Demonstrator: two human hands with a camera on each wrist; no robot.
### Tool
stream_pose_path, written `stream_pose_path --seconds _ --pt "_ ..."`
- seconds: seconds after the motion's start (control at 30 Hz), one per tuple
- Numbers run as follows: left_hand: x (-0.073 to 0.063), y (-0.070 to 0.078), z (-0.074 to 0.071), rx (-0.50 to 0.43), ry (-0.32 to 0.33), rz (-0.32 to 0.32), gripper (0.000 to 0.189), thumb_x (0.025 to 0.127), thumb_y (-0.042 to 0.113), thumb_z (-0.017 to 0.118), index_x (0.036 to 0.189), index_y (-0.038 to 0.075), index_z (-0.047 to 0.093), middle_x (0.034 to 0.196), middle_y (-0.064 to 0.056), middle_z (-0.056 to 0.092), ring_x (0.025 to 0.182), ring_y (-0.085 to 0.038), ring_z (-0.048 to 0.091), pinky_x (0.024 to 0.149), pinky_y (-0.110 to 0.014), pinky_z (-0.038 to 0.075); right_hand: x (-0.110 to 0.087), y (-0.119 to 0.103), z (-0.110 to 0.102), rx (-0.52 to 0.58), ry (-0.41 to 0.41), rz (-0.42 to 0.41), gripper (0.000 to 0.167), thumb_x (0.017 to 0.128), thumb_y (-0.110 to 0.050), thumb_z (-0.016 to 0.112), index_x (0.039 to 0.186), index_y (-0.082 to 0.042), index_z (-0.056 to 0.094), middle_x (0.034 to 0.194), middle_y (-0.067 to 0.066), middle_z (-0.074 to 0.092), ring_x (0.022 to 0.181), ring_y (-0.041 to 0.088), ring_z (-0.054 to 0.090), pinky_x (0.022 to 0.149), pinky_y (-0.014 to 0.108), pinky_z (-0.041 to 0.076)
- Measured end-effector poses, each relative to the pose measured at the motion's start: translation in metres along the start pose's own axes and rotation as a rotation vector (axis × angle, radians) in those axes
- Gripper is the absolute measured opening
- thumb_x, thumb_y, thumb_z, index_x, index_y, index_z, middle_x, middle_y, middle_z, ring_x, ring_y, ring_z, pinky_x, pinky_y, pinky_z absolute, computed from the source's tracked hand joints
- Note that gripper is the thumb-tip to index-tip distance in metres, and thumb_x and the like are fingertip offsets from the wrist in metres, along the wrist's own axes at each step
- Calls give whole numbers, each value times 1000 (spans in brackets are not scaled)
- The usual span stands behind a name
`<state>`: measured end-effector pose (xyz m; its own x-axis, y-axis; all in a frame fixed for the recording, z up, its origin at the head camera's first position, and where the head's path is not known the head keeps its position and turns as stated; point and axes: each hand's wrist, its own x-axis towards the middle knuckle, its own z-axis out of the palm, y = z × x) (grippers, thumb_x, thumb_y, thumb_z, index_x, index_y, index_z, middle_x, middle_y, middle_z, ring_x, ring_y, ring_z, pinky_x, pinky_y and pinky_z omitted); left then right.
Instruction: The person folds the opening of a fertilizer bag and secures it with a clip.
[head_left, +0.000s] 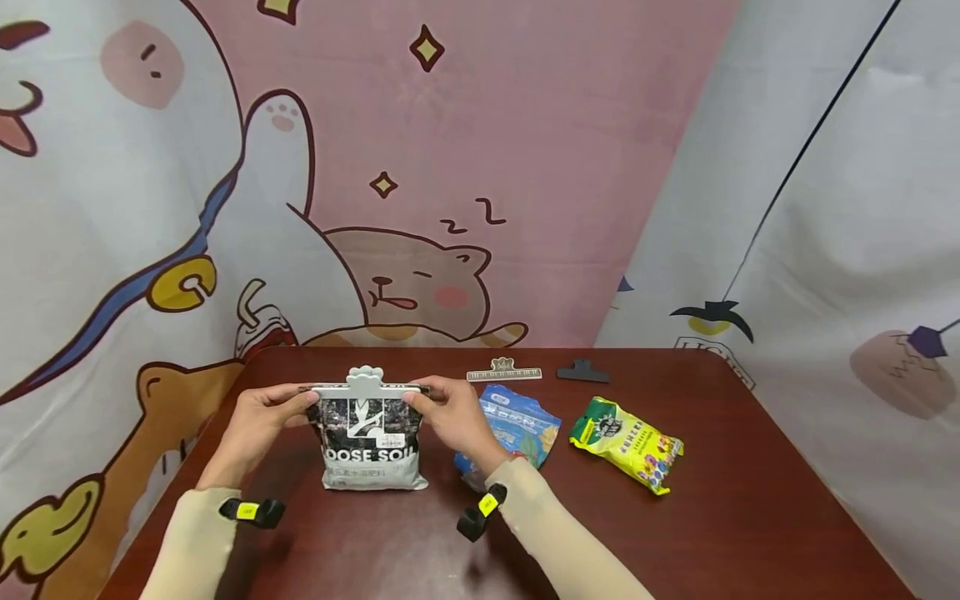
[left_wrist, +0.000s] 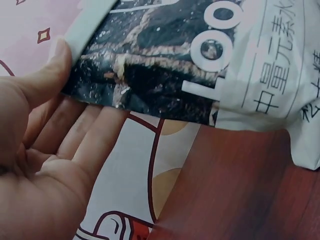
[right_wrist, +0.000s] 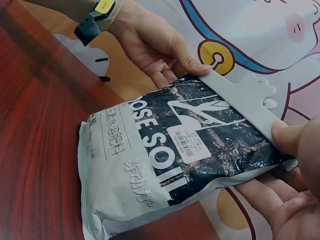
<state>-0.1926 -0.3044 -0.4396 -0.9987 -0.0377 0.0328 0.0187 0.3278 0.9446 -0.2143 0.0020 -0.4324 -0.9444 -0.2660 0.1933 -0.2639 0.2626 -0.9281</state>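
A black and pale grey soil bag (head_left: 371,467) printed "LOOSE SOIL" hangs upright between both hands. Along its top edge sits a white sealing clip (head_left: 366,382) with a scalloped tab. My left hand (head_left: 258,421) pinches the clip and bag at the left end, its thumb on the clip's front in the left wrist view. At the opposite end, my right hand (head_left: 459,423) does the same, with the thumb (right_wrist: 287,137) on the clip and the other fingers behind the bag. The right wrist view shows a barcode label (right_wrist: 188,143) on the bag's front.
Right of the hands lie a blue packet (head_left: 517,421), partly behind the right forearm, and a yellow and green packet (head_left: 630,446). Farther back rest a patterned clip (head_left: 504,371) and a dark clip (head_left: 582,372). A cartoon-printed cloth (head_left: 525,167) hangs behind the brown table (head_left: 712,533).
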Motion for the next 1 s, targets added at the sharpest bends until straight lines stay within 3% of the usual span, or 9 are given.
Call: stream_pose_path --seconds 0.3,0.43,0.7,0.83,1.0 --pt "10 1 4 -78 24 -40 56 95 35 75 131 -7 65 95 12 75 84 -12 77 81 -30 62 14 5 4 132 -19 93 23 95 -24 76 113 -10 78 97 14 79 82 22 78 78 46 63" --pt "15 -3 6 -71 33 -63 57 95 34 75 131 -9 64 93 10 75 82 -9 76 78 -29 63 18 7 5 163 -40 142 24 96 -23 75 115 -8 77 100 14 79 82 25 78 79 44 63" --pt "24 -10 7 -8 34 -127 62 93 40 75 133 -6 63 107 -3 72 84 -5 72 79 -33 63 28 13 10 257 -50 210 26 96 -17 74 114 1 75 107 20 77 90 28 78 78 41 64" --pt "29 -14 9 22 21 -157 64 93 42 75 134 -6 63 112 -7 69 85 -3 70 79 -32 63 33 17 13 272 -49 256 25 95 -15 74 111 4 75 102 20 77 86 29 77 76 41 64" --pt "39 -19 11 56 -2 -191 59 93 42 75 128 -5 65 107 -7 68 85 -8 69 78 -31 63 42 21 13 239 -61 319 25 95 -15 74 110 5 75 94 18 76 79 26 77 72 40 64"
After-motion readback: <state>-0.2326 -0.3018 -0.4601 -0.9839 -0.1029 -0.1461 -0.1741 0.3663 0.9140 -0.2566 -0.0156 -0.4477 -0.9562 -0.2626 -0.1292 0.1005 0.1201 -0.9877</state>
